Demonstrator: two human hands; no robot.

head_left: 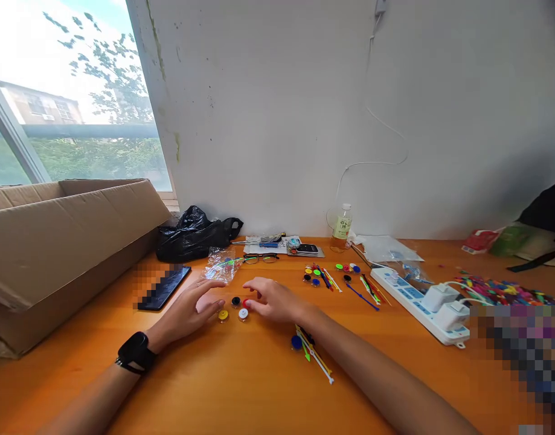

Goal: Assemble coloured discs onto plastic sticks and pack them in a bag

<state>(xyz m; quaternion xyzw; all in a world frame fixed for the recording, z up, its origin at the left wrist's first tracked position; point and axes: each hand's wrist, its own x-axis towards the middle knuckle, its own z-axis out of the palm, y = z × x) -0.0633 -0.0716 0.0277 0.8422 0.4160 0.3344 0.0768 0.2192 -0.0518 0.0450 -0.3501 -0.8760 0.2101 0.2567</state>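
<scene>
My left hand (192,308), with a black watch (136,353) on its wrist, lies over the table with fingers spread. Its thumb is beside a small yellow disc (223,315). Opposite it is my right hand (272,300), its fingers curved and apart. The right thumb is at a small red disc (246,302), partly covered; whether they touch I cannot tell. A black disc (235,301) and a white disc (243,314) sit between the hands. Under my right forearm, partly hidden, are a blue disc (296,342) and several thin coloured sticks with arrow-like tips (320,364).
A cardboard box (78,241) and a dark phone (168,287) are on the left. Behind stand a black bag (198,232), glasses (260,258) and a bottle (342,226). Right are more discs (316,282), a power strip (406,299) and a pile of coloured pieces (503,291).
</scene>
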